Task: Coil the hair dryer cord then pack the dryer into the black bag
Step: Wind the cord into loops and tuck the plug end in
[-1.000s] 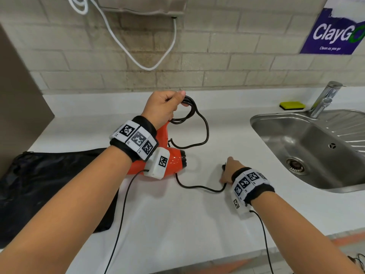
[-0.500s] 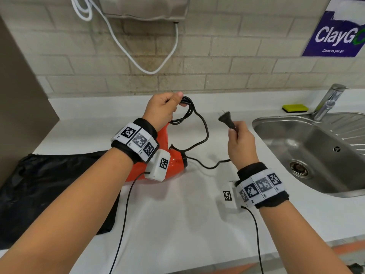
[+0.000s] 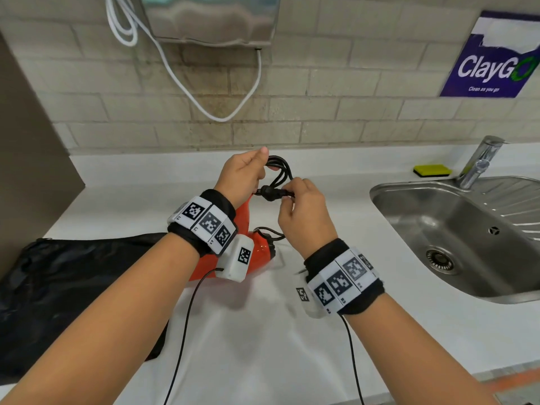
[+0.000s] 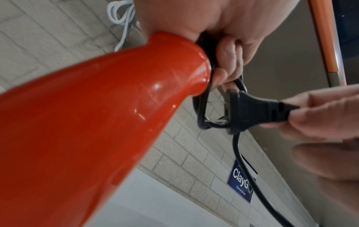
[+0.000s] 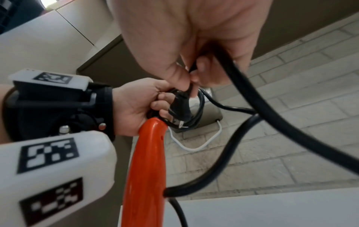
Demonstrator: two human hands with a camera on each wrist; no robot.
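Observation:
The orange hair dryer (image 3: 261,254) (image 4: 97,130) (image 5: 144,169) rests on the white counter, its handle pointing up. My left hand (image 3: 244,178) (image 5: 136,106) grips the handle top together with several black cord loops (image 3: 280,168) (image 4: 202,110). My right hand (image 3: 301,206) (image 4: 314,116) pinches the black plug (image 3: 270,192) (image 4: 254,111) (image 5: 179,104) just behind its head and holds it against the loops beside the left fingers. A slack stretch of cord (image 5: 242,138) hangs from the right hand. The black bag (image 3: 70,293) lies flat at the left.
A steel sink (image 3: 467,238) with a tap (image 3: 479,162) lies at the right, a yellow sponge (image 3: 432,170) behind it. A wall dispenser (image 3: 210,19) with a white cable (image 3: 187,80) hangs over the counter (image 3: 263,346). The wrist camera leads trail toward the front edge.
My right hand lifted the plug off the counter and carried it left and up to the coil in my left hand. The loose cord on the counter has been drawn up. The left hand stayed put.

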